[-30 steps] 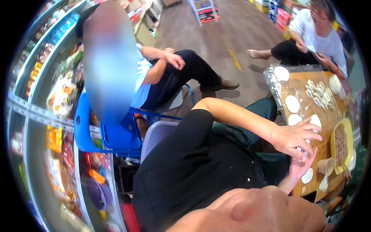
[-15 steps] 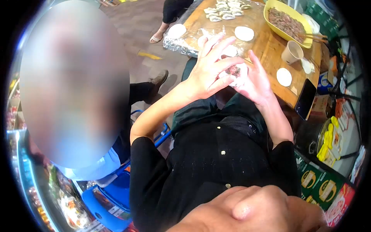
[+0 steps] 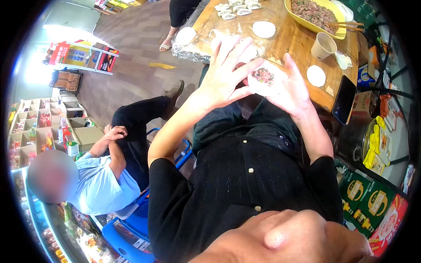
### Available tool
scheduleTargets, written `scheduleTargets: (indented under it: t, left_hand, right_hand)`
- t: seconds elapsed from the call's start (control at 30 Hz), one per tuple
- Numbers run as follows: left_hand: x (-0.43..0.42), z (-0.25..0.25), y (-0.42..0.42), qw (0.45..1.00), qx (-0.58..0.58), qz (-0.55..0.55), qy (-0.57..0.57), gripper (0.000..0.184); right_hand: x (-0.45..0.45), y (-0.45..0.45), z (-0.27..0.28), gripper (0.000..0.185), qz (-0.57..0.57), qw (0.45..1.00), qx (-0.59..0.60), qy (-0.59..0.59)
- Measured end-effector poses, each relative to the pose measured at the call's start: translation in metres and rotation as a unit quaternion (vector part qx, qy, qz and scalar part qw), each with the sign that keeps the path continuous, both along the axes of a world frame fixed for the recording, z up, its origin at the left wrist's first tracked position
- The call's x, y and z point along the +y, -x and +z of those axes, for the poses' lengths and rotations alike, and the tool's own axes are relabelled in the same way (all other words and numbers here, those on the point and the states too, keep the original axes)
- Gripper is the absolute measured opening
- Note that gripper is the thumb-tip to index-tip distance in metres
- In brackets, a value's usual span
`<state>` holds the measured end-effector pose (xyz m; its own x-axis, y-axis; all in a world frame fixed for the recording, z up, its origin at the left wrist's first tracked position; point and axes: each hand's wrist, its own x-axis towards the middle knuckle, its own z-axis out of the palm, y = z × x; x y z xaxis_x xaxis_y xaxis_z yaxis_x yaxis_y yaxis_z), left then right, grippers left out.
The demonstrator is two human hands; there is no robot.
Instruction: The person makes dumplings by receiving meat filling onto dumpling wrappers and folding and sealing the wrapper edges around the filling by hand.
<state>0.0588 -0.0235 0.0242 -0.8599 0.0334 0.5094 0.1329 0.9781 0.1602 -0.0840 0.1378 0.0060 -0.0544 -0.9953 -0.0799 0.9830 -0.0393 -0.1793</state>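
Note:
A round white dumpling wrapper [image 3: 270, 88], opened flat with a mound of pinkish meat filling [image 3: 263, 76] flecked with green, rests on my right hand [image 3: 293, 93]. That hand cradles it from below and the side, thumb pointing up. My left hand [image 3: 221, 81] is at the wrapper's left edge with fingers spread; its index finger and thumb reach the rim, though firm contact is hard to tell. More round wrappers [image 3: 264, 29] and another one [image 3: 316, 76] lie on the wooden table [image 3: 291, 46]. Folded dumplings [image 3: 237, 8] sit in rows at the far side.
A yellow bowl of meat filling [image 3: 291, 14] with chopsticks [image 3: 351, 26], a paper cup [image 3: 323, 46] and a phone [image 3: 344, 100] are on the table's right. Plastic film [image 3: 186, 52] covers its left corner. A seated person [image 3: 105, 184] is left of me, near a blue chair [image 3: 123, 236].
The wrapper, earlier partly folded around its filling, is now spread flatter. My left fingers have moved slightly left off it. The person on the left has leaned away, and the view has shifted slightly.

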Motion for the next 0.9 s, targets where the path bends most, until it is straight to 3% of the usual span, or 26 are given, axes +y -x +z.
scheduleTargets:
  t: [0.2, 0.43, 0.5, 0.77, 0.83, 0.9]
  left_hand:
    - [-0.001, -0.004, -0.008, 0.998, -0.017, 0.008, 0.065, 0.066]
    - [0.002, -0.005, -0.009, 0.999, 0.019, -0.038, 0.027, 0.057]
    - [0.006, -0.006, -0.008, 0.998, 0.042, -0.049, 0.018, 0.054]
    - [0.027, -0.01, -0.007, 0.997, 0.004, -0.072, 0.036, 0.051]
    - [0.032, -0.012, -0.001, 0.995, -0.001, -0.074, 0.071, 0.056]
    - [0.04, -0.015, 0.003, 0.994, -0.007, -0.071, 0.084, 0.058]
  right_hand:
    - [0.005, 0.003, 0.005, 0.078, 0.0, 1.0, -0.003, -0.005]
    - [0.007, 0.01, -0.002, 0.076, -0.011, 0.999, 0.01, -0.033]
    - [0.007, 0.014, -0.008, 0.075, -0.008, 0.998, -0.066, -0.007]
    - [0.006, 0.019, -0.022, 0.071, -0.004, 0.991, -0.121, 0.056]
    - [0.004, 0.019, -0.018, 0.067, -0.002, 0.992, -0.116, 0.046]
    - [0.003, 0.015, -0.009, 0.063, -0.022, 0.996, -0.071, -0.039]
